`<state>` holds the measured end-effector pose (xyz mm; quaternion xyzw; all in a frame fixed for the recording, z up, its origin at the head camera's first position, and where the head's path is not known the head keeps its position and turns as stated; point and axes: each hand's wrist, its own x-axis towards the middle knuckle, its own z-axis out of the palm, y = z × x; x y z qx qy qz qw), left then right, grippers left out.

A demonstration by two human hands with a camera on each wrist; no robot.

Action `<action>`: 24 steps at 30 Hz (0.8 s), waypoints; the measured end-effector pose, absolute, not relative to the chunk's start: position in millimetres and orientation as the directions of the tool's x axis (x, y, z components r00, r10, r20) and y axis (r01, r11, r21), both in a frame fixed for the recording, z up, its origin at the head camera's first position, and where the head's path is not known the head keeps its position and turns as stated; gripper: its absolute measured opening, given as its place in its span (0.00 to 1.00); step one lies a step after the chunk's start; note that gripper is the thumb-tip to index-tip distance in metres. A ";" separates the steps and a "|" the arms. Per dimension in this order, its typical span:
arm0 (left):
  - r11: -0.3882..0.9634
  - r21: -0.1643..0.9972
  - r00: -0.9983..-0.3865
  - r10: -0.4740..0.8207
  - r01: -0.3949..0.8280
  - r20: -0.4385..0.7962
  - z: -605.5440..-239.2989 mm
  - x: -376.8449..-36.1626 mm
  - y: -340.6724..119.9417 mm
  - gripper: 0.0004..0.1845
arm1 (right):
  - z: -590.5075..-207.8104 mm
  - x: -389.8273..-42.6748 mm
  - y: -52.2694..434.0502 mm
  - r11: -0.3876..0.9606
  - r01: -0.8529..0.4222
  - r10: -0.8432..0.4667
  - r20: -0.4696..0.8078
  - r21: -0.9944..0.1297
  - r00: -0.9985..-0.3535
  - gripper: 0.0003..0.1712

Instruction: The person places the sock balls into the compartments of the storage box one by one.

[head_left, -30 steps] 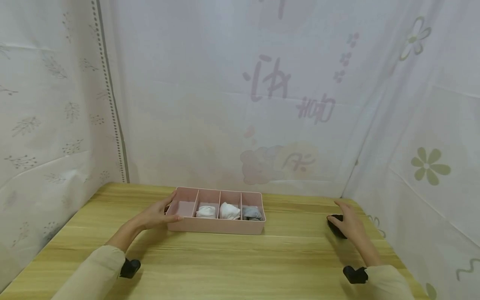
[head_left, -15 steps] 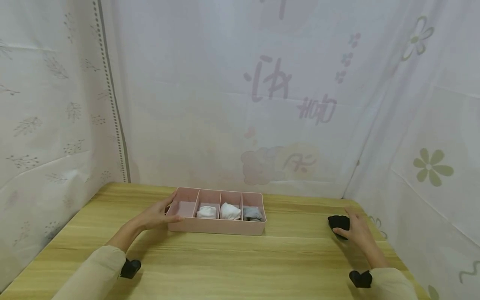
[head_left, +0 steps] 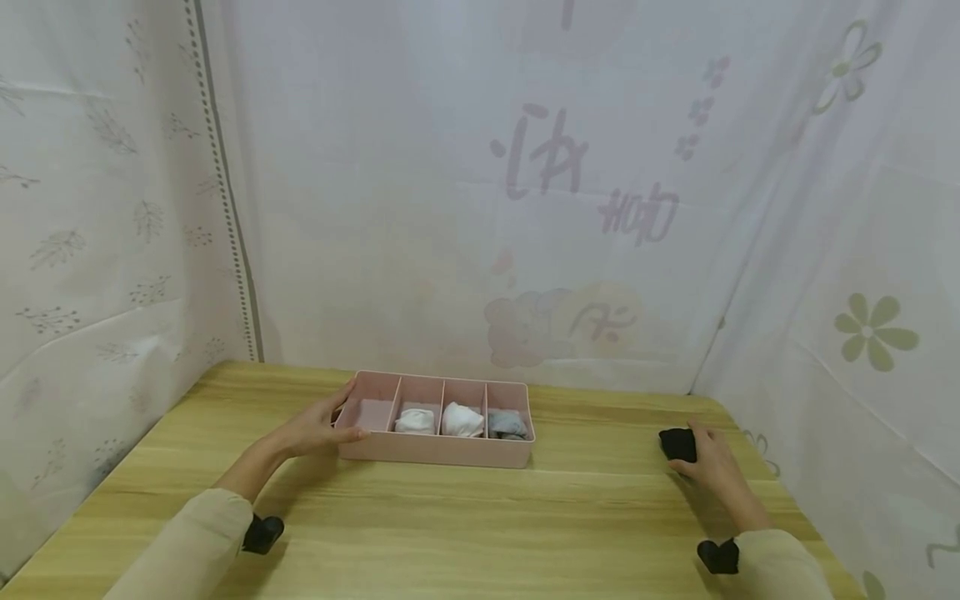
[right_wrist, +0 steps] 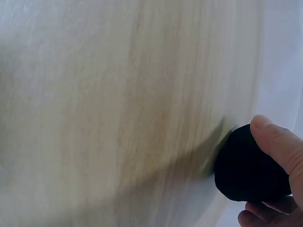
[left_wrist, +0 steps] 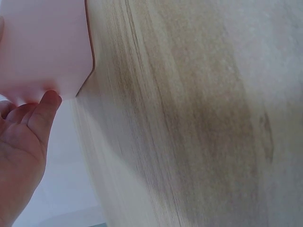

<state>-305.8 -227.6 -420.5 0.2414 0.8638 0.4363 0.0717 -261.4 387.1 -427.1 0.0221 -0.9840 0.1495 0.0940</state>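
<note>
A pink box (head_left: 435,451) with a row of compartments stands near the back of the wooden table. My left hand (head_left: 313,427) grips its left end, thumb over the front rim and fingers round the far side. The leftmost compartment holds nothing; white cloth bundles (head_left: 416,422) lie in the middle two, and a grey cloth bundle (head_left: 507,424) fills part of the rightmost. Far to the right, my right hand (head_left: 716,464) holds a rounded black cloth bundle (right_wrist: 248,165). In the right wrist view its thumb lies along one side and curled fingers show at the other.
The wooden table (head_left: 480,525) spreads between both arms and in front of the box. Pale printed curtains (head_left: 420,208) hang close behind its back edge and on both sides. Each wrist wears a black camera mount (head_left: 262,533).
My right hand has shifted slightly right and come round the black cloth bundle, which shows more now. My left hand keeps its hold on the box. The head view has tilted slightly.
</note>
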 end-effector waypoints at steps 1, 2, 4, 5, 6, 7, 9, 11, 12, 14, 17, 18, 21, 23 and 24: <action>0.503 0.788 -0.873 0.481 0.354 0.085 -420.5 -306.0 -227.7 0.54 | -427.7 -261.6 387.1 0.954 -0.070 -0.014 0.193 -0.290 -0.981 0.46; 0.504 0.788 -0.872 0.482 0.355 0.084 -420.5 -306.2 -227.7 0.54 | -428.4 -262.0 387.1 0.955 -0.069 -0.013 0.191 -0.289 -0.981 0.46; 0.505 0.788 -0.872 0.483 0.352 0.080 -420.6 -306.5 -227.9 0.54 | -429.6 -262.6 387.2 0.956 -0.066 -0.012 0.187 -0.285 -0.982 0.47; 0.501 0.792 -0.871 0.485 0.350 0.078 -420.6 -306.6 -227.9 0.54 | -430.2 -262.8 387.1 0.957 -0.065 -0.011 0.186 -0.284 -0.983 0.47; 0.500 0.793 -0.870 0.487 0.349 0.076 -420.7 -306.7 -228.0 0.54 | -430.6 -263.1 387.0 0.957 -0.066 -0.012 0.188 -0.283 -0.982 0.47; 0.495 0.797 -0.869 0.489 0.346 0.074 -420.6 -306.8 -228.1 0.54 | -430.9 -263.3 386.7 0.957 -0.067 -0.013 0.188 -0.283 -0.982 0.47; 0.486 0.804 -0.868 0.491 0.343 0.074 -420.2 -306.8 -228.0 0.54 | -431.0 -264.1 386.2 0.958 -0.075 -0.020 0.197 -0.277 -0.980 0.46; 0.477 0.811 -0.867 0.493 0.340 0.074 -419.4 -306.7 -227.8 0.54 | -429.6 -263.9 385.3 0.958 -0.078 -0.022 0.201 -0.276 -0.979 0.46; 0.479 0.809 -0.868 0.492 0.341 0.075 -418.9 -306.5 -227.7 0.54 | -428.8 -263.8 384.9 0.958 -0.081 -0.026 0.201 -0.274 -0.979 0.46; 0.486 0.805 -0.871 0.486 0.339 0.074 -417.7 -305.9 -227.5 0.54 | -427.0 -263.7 384.5 0.959 -0.085 -0.034 0.190 -0.270 -0.981 0.46; 0.501 0.799 -0.877 0.477 0.332 0.065 -416.6 -305.0 -227.5 0.54 | -424.8 -263.1 384.5 0.959 -0.087 -0.045 0.161 -0.271 -0.986 0.47; 0.506 0.797 -0.878 0.474 0.331 0.063 -416.5 -304.8 -227.5 0.54 | -424.4 -263.0 384.7 0.959 -0.089 -0.049 0.153 -0.268 -0.987 0.46; 0.516 0.790 -0.880 0.471 0.333 0.064 -417.8 -304.9 -227.7 0.54 | -424.4 -262.4 385.2 0.961 -0.089 -0.054 0.139 -0.263 -0.989 0.45; 0.520 0.786 -0.881 0.469 0.335 0.065 -419.1 -305.2 -228.0 0.54 | -425.7 -262.1 385.4 0.962 -0.088 -0.053 0.140 -0.258 -0.989 0.45; 0.521 0.785 -0.881 0.469 0.336 0.066 -419.9 -305.5 -228.1 0.54 | -426.5 -262.2 385.5 0.963 -0.087 -0.052 0.141 -0.256 -0.989 0.45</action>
